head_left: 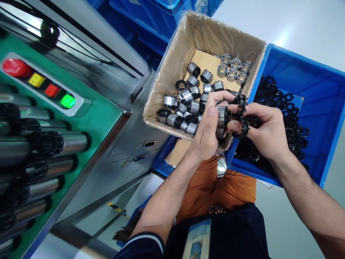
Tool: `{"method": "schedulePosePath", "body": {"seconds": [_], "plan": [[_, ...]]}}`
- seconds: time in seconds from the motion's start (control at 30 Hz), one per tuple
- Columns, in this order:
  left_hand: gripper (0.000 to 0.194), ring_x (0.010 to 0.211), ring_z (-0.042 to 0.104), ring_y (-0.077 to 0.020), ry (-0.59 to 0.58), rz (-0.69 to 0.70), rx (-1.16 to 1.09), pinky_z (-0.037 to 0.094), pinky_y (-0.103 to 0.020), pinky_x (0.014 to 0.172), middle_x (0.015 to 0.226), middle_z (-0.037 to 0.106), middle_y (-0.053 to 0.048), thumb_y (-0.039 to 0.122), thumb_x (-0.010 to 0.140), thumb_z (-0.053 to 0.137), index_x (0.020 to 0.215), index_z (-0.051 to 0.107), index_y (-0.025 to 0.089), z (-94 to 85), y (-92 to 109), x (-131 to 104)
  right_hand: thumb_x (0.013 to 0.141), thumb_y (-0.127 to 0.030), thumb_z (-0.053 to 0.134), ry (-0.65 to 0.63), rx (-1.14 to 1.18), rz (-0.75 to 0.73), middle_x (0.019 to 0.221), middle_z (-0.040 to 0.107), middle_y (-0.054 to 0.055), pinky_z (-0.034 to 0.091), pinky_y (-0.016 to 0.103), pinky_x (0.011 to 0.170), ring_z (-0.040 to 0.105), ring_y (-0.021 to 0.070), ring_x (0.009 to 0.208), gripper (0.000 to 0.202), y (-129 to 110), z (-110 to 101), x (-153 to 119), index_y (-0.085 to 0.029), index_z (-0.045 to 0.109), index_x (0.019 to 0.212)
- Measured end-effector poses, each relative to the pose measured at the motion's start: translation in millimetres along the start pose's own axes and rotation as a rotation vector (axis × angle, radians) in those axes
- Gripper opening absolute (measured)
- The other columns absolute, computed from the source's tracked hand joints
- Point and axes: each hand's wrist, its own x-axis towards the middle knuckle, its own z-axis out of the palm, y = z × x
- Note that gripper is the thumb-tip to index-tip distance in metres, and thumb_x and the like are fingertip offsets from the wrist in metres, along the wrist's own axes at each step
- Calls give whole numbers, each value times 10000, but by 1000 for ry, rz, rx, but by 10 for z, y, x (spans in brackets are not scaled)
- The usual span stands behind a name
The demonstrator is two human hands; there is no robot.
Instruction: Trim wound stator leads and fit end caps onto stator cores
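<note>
My left hand (208, 131) is closed around a silver, slotted motor core (222, 116), its fingers wrapped about the metal side. Close against it, my right hand (268, 131) pinches toothed black plastic rings (244, 127) between thumb and fingers. Whether a ring touches the core is hard to tell, since fingers cover part of both. Both hands are above the right side of a plastic-lined carton (168, 59). Inside lie several silver cores with black ends (170, 101), and bare silver cores (232, 73) stand at the far right on a cardboard sheet (208, 61).
A blue bin (323, 97) with many loose black rings (293, 135) adjoins the carton on the right. At left is a green machine bench (105, 118) with rows of cores (72, 142) and a button panel (51, 86). Blue crates (145, 18) stand behind.
</note>
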Motion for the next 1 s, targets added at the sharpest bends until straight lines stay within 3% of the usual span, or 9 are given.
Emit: {"method": "schedulePosePath", "body": {"seconds": [0.13, 0.23, 0.33, 0.47, 0.53, 0.63, 0.7, 0.87, 1.0], "plan": [[642, 531, 659, -124, 31, 26, -72, 441, -225, 465, 797, 758, 8, 837, 1178, 551, 1279, 801, 254, 19, -61, 81, 957, -646, 992, 60, 61, -66, 1074, 878, -12, 788, 486, 963, 862, 233, 946, 360, 83, -35, 42, -354, 951, 1163], [708, 620, 764, -145, 209, 93, -137, 383, -232, 385, 1040, 881, -47, 923, 1120, 556, 971, 707, 247, -8, -107, 162, 1020, -606, 948, 102, -38, -225, 1287, 881, 20, 693, 594, 1231, 841, 311, 1311, 275, 79, -84, 70, -383, 953, 1181], [554, 584, 734, -117, 293, 54, -178, 362, -242, 378, 1019, 882, 7, 805, 1132, 654, 1006, 628, 267, -54, -121, 198, 1105, -480, 881, 28, -101, -276, 1406, 879, 47, 627, 635, 1320, 798, 331, 1457, 152, 16, -111, 72, -374, 954, 1184], [456, 493, 610, -94, 281, 55, -131, 364, -232, 414, 718, 706, 51, 682, 1161, 701, 1006, 680, 255, -42, -108, 192, 1040, -364, 964, -11, -90, -302, 1307, 915, 40, 721, 519, 1182, 860, 290, 1328, 91, -27, -77, 41, -331, 934, 1119], [453, 472, 532, -86, 238, 63, -136, 367, -223, 428, 664, 611, 57, 694, 1152, 729, 1028, 730, 258, -22, -105, 198, 932, -361, 1062, 46, -70, -286, 1228, 906, 24, 767, 407, 983, 882, 241, 1139, 253, -17, -48, 25, -307, 896, 1115], [550, 534, 582, -122, 116, 8, -156, 458, -252, 469, 787, 670, 22, 790, 1125, 712, 1381, 756, 305, -21, -103, 215, 831, -402, 1128, 122, -69, -252, 1228, 855, 13, 739, 314, 746, 843, 190, 964, 508, 0, -19, 11, -319, 844, 1244], [594, 578, 644, -150, 40, -33, -153, 495, -275, 477, 879, 720, -14, 786, 1134, 688, 1459, 738, 291, -33, -97, 213, 854, -416, 1111, 120, -117, -263, 1228, 845, 14, 737, 330, 727, 823, 182, 903, 491, 3, -15, 7, -330, 854, 1263], [448, 536, 545, -122, 9, -18, -157, 436, -249, 425, 869, 658, 6, 726, 1175, 653, 1199, 705, 281, -19, -75, 130, 905, -353, 1075, 78, -173, -317, 1165, 878, 14, 716, 362, 739, 784, 175, 827, 387, 12, -9, 4, -330, 907, 1253], [473, 591, 624, -160, -52, -120, -182, 496, -274, 475, 925, 722, -7, 727, 1220, 520, 1406, 661, 316, -5, -42, 79, 920, -373, 1066, 80, -208, -296, 1131, 866, 21, 715, 385, 754, 762, 181, 807, 376, 42, -6, -1, -332, 920, 1264]]}}
